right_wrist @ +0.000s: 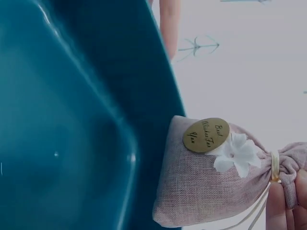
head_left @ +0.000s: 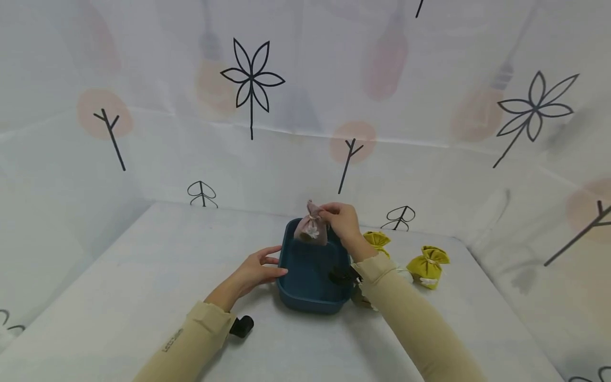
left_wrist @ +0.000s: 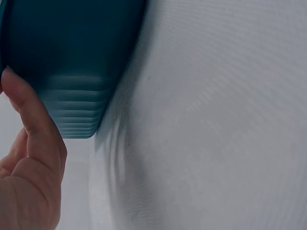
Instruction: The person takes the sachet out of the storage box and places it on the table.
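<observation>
My right hand [head_left: 342,220] pinches the gathered neck of a pink drawstring pouch [head_left: 311,233] above the far end of a blue plastic bin [head_left: 312,306]. In the right wrist view the pouch [right_wrist: 206,177] shows a white fabric flower and an oval gold tag, and hangs in front of the bin's wall [right_wrist: 144,91]. My left hand [head_left: 255,270] rests against the bin's left side, fingers extended. A fingertip touches the bin's outer wall [left_wrist: 76,96] in the left wrist view.
Right of the bin lie a yellow pouch [head_left: 429,267], another yellow pouch [head_left: 377,239] partly behind my right arm, and a whitish item [head_left: 406,275] mostly hidden by the sleeve. A patterned cloth backdrop [head_left: 296,106] stands behind the white table [head_left: 181,254].
</observation>
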The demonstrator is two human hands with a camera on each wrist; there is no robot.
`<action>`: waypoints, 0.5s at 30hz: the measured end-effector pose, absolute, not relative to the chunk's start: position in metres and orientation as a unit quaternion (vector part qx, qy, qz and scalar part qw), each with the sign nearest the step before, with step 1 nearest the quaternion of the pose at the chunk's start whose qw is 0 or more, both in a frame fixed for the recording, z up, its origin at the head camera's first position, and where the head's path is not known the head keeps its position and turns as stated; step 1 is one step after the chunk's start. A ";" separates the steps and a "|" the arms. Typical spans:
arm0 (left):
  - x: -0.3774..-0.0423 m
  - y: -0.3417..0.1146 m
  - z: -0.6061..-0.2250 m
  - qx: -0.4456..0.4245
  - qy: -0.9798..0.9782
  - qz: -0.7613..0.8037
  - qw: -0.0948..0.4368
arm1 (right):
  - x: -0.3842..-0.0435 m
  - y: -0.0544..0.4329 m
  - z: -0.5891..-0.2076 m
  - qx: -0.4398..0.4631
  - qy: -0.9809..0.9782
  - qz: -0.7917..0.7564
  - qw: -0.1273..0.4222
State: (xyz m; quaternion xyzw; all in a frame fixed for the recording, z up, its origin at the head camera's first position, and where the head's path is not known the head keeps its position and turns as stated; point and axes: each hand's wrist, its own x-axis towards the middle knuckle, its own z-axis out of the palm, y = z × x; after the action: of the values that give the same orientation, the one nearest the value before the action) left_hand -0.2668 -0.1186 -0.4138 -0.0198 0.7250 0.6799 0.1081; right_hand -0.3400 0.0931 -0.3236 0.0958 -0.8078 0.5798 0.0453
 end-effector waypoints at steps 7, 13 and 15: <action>-0.268 -0.119 -0.414 -0.015 0.724 0.681 0.107 | -0.320 0.098 -0.310 0.118 -0.806 0.577 0.058; -0.267 -0.118 -0.415 -0.013 0.727 0.678 0.110 | -0.301 0.103 -0.304 0.128 -0.792 0.591 0.079; -0.267 -0.118 -0.415 -0.014 0.727 0.677 0.110 | -0.295 0.105 -0.302 0.132 -0.790 0.592 0.092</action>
State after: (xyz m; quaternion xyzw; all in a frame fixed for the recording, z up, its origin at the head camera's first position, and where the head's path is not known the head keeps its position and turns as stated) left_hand -0.2665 -0.1179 -0.4150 -0.0140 0.7275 0.6771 0.1099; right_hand -0.2949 0.1052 -0.3020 0.1325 -0.7899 0.5917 0.0918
